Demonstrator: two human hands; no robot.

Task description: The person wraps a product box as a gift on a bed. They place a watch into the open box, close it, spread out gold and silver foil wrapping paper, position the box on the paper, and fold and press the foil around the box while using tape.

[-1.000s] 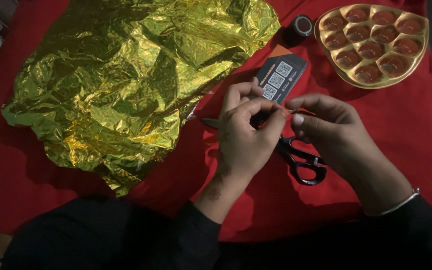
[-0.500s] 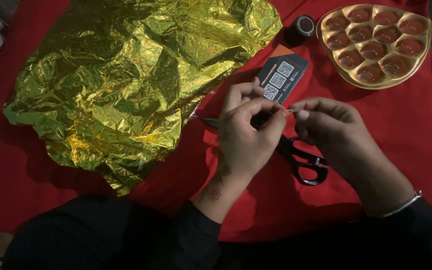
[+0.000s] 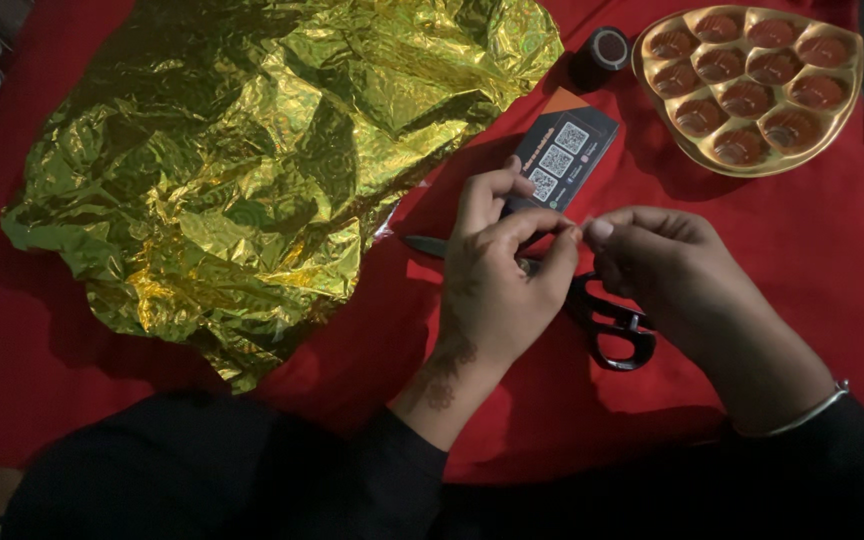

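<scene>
My left hand (image 3: 500, 285) and my right hand (image 3: 664, 268) meet fingertip to fingertip above the red cloth (image 3: 802, 250). Thumb and forefinger of each are pinched together on a tiny thin strip between them, too small to make out. Black-handled scissors (image 3: 617, 335) lie on the cloth right under both hands, with the blade tip poking out to the left of my left hand. A small dark box with an orange end (image 3: 564, 148) lies just beyond my left fingers.
A large crumpled sheet of gold foil (image 3: 252, 150) covers the left half of the cloth. A gold heart-shaped tray (image 3: 694, 153) of brown round sweets sits at the top right. A small dark roll (image 3: 602, 50) stands beside it.
Both hands have dropped slightly toward me and the fingertips have closed together. The thin sliver that showed between them is now hidden.
</scene>
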